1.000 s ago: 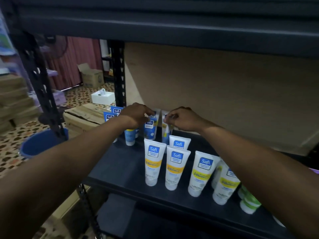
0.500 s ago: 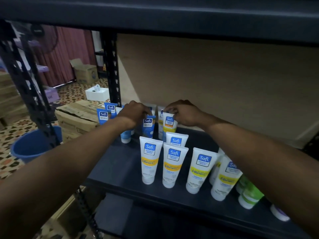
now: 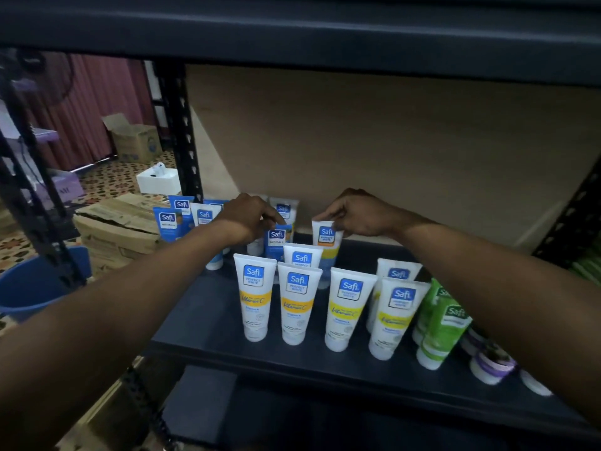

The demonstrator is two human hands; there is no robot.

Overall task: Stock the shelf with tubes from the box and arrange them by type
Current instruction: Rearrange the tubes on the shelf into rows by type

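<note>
On the dark shelf (image 3: 208, 317) stand Safi tubes, caps down. My left hand (image 3: 248, 219) pinches the top of a blue Naturals tube (image 3: 276, 242) near the back. My right hand (image 3: 361, 214) grips the top of a white tube with an orange band (image 3: 326, 240) just right of it. White tubes with yellow bands (image 3: 255, 297) form a front row. More blue tubes (image 3: 169, 222) stand at the back left. Green tubes (image 3: 439, 327) are at the right.
A beige backboard (image 3: 390, 151) closes the shelf's rear, and an upper shelf (image 3: 292, 30) hangs low overhead. Black uprights (image 3: 177, 125) frame the left side. Beyond are cardboard boxes (image 3: 117, 226), a blue bucket (image 3: 35, 281) and small purple-lidded jars (image 3: 491, 366) at right.
My right hand has shifted right with the white orange-banded tube, away from the blue tube. My left hand stays on the blue tube. The view has dropped slightly.
</note>
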